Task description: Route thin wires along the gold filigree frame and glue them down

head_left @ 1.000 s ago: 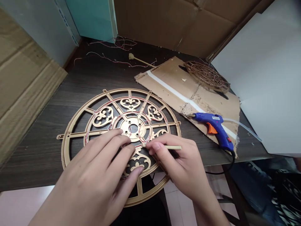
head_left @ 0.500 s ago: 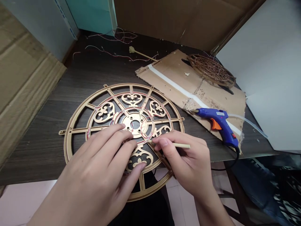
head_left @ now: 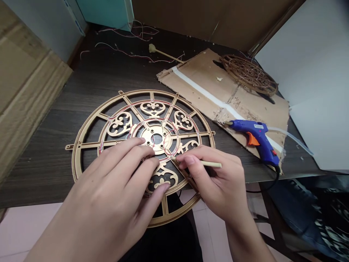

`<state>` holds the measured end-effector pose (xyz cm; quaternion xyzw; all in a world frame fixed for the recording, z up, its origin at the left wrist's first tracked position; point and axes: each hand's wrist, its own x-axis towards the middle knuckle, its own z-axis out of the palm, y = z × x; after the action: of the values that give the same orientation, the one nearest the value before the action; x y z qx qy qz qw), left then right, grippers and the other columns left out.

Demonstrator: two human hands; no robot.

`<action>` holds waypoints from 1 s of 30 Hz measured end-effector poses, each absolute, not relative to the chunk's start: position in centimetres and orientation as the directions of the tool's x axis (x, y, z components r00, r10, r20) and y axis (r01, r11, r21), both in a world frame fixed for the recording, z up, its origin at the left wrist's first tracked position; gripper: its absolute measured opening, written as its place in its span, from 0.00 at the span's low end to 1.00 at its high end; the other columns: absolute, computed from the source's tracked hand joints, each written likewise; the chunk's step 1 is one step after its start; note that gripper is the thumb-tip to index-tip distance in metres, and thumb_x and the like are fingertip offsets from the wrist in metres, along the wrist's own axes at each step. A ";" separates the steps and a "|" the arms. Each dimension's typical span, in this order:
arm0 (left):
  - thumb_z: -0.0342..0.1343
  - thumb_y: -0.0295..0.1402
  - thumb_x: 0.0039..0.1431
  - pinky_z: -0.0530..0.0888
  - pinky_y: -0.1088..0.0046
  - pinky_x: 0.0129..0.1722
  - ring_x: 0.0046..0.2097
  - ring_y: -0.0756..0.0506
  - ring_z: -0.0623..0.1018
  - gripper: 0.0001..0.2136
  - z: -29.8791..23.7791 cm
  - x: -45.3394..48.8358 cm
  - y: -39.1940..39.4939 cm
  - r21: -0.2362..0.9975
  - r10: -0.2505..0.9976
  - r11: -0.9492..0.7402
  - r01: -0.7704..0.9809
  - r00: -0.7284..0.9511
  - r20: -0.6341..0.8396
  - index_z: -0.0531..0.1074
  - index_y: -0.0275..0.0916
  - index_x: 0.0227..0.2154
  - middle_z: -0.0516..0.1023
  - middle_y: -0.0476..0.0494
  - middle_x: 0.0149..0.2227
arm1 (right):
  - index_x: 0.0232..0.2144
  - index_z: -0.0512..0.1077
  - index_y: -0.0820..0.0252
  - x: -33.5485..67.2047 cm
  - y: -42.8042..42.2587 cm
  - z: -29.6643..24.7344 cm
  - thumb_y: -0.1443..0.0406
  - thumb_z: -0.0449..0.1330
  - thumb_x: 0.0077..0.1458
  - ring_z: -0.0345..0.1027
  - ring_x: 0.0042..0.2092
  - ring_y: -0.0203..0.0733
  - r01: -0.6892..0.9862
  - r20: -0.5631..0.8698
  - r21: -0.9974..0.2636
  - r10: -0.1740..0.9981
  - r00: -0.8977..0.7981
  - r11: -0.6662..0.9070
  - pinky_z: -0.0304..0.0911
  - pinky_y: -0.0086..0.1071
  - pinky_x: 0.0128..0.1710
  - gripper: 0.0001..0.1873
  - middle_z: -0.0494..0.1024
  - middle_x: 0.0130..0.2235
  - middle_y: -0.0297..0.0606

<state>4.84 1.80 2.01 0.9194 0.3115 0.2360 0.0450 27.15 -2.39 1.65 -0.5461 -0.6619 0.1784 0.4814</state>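
Observation:
A round gold openwork frame (head_left: 89, 125) with scroll ornaments and thin red wire lies on the dark wooden table (head_left: 54, 167), its near rim overhanging the table edge. My left hand (head_left: 117, 193) rests flat on the frame's near half, fingers spread toward the hub. My right hand (head_left: 215, 182) pinches a thin pale wooden stick (head_left: 211, 164), whose tip touches the frame just right of the hub.
A blue glue gun (head_left: 256, 136) with an orange trigger lies on a flattened cardboard sheet (head_left: 199, 80) to the right. A smaller brown openwork disc (head_left: 249, 74) sits at the cardboard's far end. A second stick (head_left: 160, 52) and loose wires lie at the back. White board (head_left: 316, 72) leans at right.
Both hands keep their hold while the view tilts slightly, so everything sits a little higher. The stick tip has shifted slightly along the frame near the hub.

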 end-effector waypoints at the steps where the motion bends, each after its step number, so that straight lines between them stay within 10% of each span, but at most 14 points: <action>1: 0.56 0.33 0.79 0.68 0.47 0.71 0.65 0.33 0.75 0.08 2.1 4.9 1.8 0.229 0.594 -0.803 0.551 0.698 0.400 0.74 0.37 0.54 0.79 0.37 0.58 | 0.37 0.85 0.64 27.2 -2.4 1.7 0.70 0.64 0.73 0.82 0.36 0.30 0.552 0.441 -0.763 0.895 0.062 0.338 0.73 0.22 0.39 0.11 0.88 0.34 0.32; 30: 0.54 0.29 0.78 0.60 0.58 0.81 0.75 0.41 0.68 0.14 2.3 5.2 2.5 0.352 0.590 -0.801 0.485 0.742 0.320 0.73 0.42 0.61 0.76 0.44 0.65 | 0.35 0.82 0.61 27.1 -2.5 1.8 0.70 0.63 0.72 0.79 0.33 0.31 0.537 0.393 -0.794 0.914 0.098 0.284 0.70 0.26 0.36 0.11 0.86 0.32 0.30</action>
<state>5.17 2.55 2.33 0.9249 0.2905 0.2118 0.1239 27.09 -2.54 1.79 -0.5650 -0.6421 0.1968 0.4793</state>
